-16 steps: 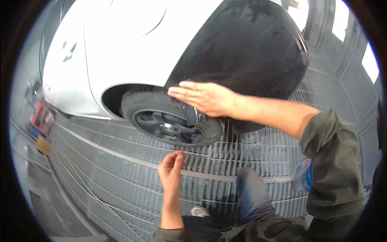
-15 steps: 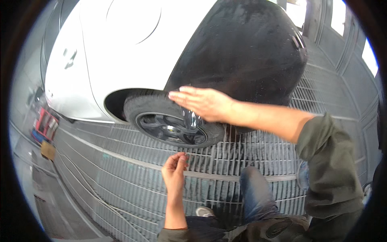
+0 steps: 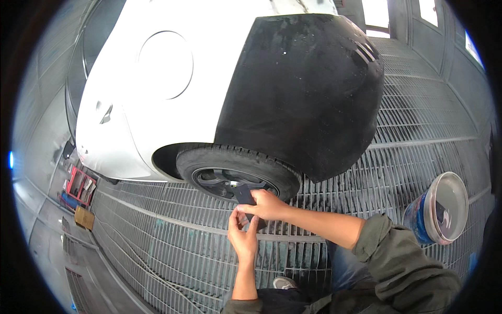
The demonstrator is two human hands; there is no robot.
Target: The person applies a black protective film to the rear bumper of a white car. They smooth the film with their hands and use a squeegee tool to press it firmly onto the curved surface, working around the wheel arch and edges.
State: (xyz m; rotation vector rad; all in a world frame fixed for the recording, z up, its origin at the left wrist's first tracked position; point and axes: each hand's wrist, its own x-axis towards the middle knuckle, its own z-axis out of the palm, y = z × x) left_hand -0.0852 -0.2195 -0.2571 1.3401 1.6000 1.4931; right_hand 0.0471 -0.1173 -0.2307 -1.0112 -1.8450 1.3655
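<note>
A dark, flexible sheet that looks like sandpaper (image 3: 242, 194) is in front of the car's wheel (image 3: 238, 162). My right hand (image 3: 271, 205) grips it from the right, thumb and fingers closed on it. Just below, my left hand (image 3: 243, 242) is raised with curled fingers and thumb at the sheet's lower part, close against my right fingertips. How firmly the left fingers hold it is partly hidden. Beyond my hands stands a white car body (image 3: 172, 115) with a matte black bumper (image 3: 293, 89), specked with drops. Neither hand touches the car.
An open bucket (image 3: 436, 209) with a blue outside stands at the right on the metal floor grating (image 3: 198, 251). At the far left are a red rack (image 3: 81, 184) and a cardboard box (image 3: 84, 217). A hose or cable (image 3: 141, 272) runs along the grating.
My right hand has left the bumper's edge by the wheel arch and come down with the sheet to my left hand. The view has shifted, bringing in the bucket.
</note>
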